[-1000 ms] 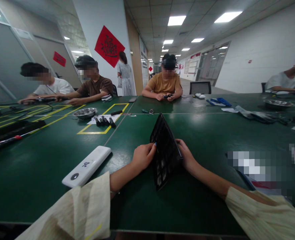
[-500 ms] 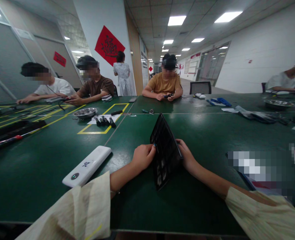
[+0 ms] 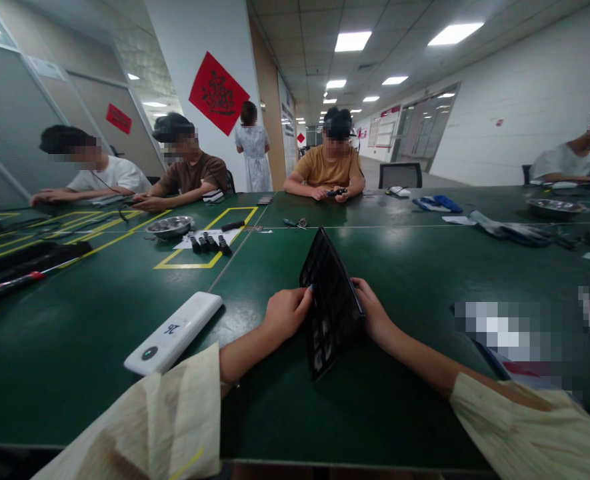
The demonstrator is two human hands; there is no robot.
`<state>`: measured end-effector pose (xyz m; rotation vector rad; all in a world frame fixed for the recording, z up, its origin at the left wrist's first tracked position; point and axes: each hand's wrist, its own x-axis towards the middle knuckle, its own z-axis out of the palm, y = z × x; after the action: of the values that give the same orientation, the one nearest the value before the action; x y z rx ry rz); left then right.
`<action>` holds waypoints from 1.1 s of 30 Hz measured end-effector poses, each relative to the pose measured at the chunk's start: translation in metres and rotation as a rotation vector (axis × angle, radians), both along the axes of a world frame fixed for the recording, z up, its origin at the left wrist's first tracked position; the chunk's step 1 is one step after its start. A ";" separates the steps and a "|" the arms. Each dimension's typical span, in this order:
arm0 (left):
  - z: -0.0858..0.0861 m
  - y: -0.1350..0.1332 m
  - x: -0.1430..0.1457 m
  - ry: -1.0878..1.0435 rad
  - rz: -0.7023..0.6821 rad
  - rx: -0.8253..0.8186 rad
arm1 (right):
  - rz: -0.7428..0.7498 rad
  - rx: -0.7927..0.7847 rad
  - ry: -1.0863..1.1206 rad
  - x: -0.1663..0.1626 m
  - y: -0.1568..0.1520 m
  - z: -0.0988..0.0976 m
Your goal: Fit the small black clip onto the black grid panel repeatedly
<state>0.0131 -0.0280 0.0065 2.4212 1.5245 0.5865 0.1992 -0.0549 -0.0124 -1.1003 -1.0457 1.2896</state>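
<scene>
Tablet (image 3: pixel 331 303) stands steeply tilted above the near middle of the table (image 3: pixel 405 427), its dark face turned left and near. Whether its lower corner touches the table or hangs just clear cannot be told.

Grip state: both hands are clamped on the tablet, one at each side. The left hand (image 3: pixel 287 312) lays its thumb over the left margin of the dark face; its other fingers are mostly hidden. The right hand (image 3: pixel 375 313) bears on the right edge, its fingers partly behind the panel. Grip pressure cannot be judged.

Surroundings: a white power bank (image 3: pixel 175 332) lies to the left, its near end beside the left sleeve (image 3: pixel 185 407). Farther left-centre, black cylinders (image 3: pixel 209 243) lie in front of a metal bowl (image 3: pixel 171 227). At the far side, a co-worker (image 3: pixel 331 163) handles a small dark item.

Caution, slipping: the hold appears to depend on opposed side pressure. If either hand relaxes, the tablet could pivot or drop, striking the table corner first.

Caution, unintended input: if the face is touch-sensitive, the left thumb could trigger it.

Caution, snagging: a leftward sweep of the forearm could catch the power bank with the loose sleeve and shift it.
</scene>
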 end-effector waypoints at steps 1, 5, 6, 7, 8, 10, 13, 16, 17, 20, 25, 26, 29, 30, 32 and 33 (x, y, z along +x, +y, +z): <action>0.000 0.000 0.000 -0.001 -0.001 -0.002 | -0.004 0.000 0.001 0.000 0.000 0.000; 0.000 0.000 0.000 0.000 0.011 -0.009 | -0.008 0.010 0.009 0.000 0.002 -0.003; 0.000 0.000 0.000 0.002 0.015 -0.013 | -0.007 0.012 0.007 0.001 0.003 -0.004; 0.000 0.000 0.001 0.005 0.020 -0.018 | -0.005 0.014 0.003 0.001 0.003 -0.006; 0.000 0.000 0.001 0.009 0.026 -0.025 | -0.006 0.016 -0.002 0.001 0.004 -0.007; -0.001 0.000 0.001 0.016 0.038 -0.039 | -0.010 0.017 -0.010 0.001 0.005 -0.009; -0.002 0.001 0.001 0.017 0.048 -0.040 | -0.008 0.019 -0.008 0.002 0.005 -0.009; -0.003 0.002 0.000 0.006 0.038 -0.016 | 0.000 0.020 -0.005 0.002 0.004 -0.008; -0.004 0.002 0.000 0.002 0.031 -0.008 | 0.002 0.019 -0.003 0.002 0.004 -0.007; -0.004 0.002 0.000 -0.005 0.023 0.004 | -0.001 0.016 -0.002 0.002 0.003 -0.006; -0.003 0.001 0.001 -0.015 0.028 -0.012 | -0.007 0.019 -0.013 0.001 0.003 -0.004; -0.003 0.001 0.001 -0.017 0.029 -0.013 | -0.009 0.017 -0.018 0.001 0.003 -0.004; -0.002 0.001 0.001 -0.019 0.028 -0.011 | -0.004 0.018 -0.027 0.001 0.003 -0.005; -0.002 0.001 0.001 -0.018 0.027 -0.009 | -0.002 0.019 -0.026 0.001 0.003 -0.005; -0.001 0.000 0.001 -0.016 0.029 -0.007 | 0.002 0.022 -0.020 0.002 0.003 -0.005; -0.001 0.000 0.001 -0.017 0.028 -0.005 | 0.001 0.022 -0.018 0.002 0.003 -0.005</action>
<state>0.0140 -0.0278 0.0056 2.3882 1.5536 0.6067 0.2008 -0.0520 -0.0176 -1.0969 -1.0714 1.2687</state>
